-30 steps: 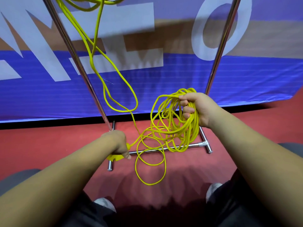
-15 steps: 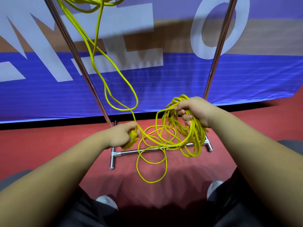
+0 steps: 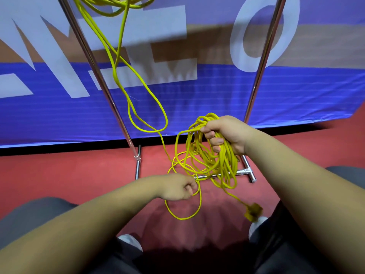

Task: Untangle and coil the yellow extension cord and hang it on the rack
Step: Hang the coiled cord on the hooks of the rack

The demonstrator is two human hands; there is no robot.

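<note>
Cord (image 3: 229, 159), yellow, is gathered in loose loops in your right hand (image 3: 227, 133), whose fingers are curled tight around the top of the bundle, in front of the rack (image 3: 264, 56) and near its right pole. The loops hang down across the rack's bottom bar. One strand drops from the bundle to the plug (image 3: 253, 211), which dangles, blurred, in front of the rack's right foot. More of the cord is draped at the top of the rack, and strands hang from there between the two poles down to the bundle. Your left hand (image 3: 177, 186) is low in front of the bottom bar, fingers curled, with a loop passing right at its fingertips; you cannot tell whether it pinches that loop. Behind the rack stands a blue banner (image 3: 217, 105), and under it lies a red floor (image 3: 59, 175).
</note>
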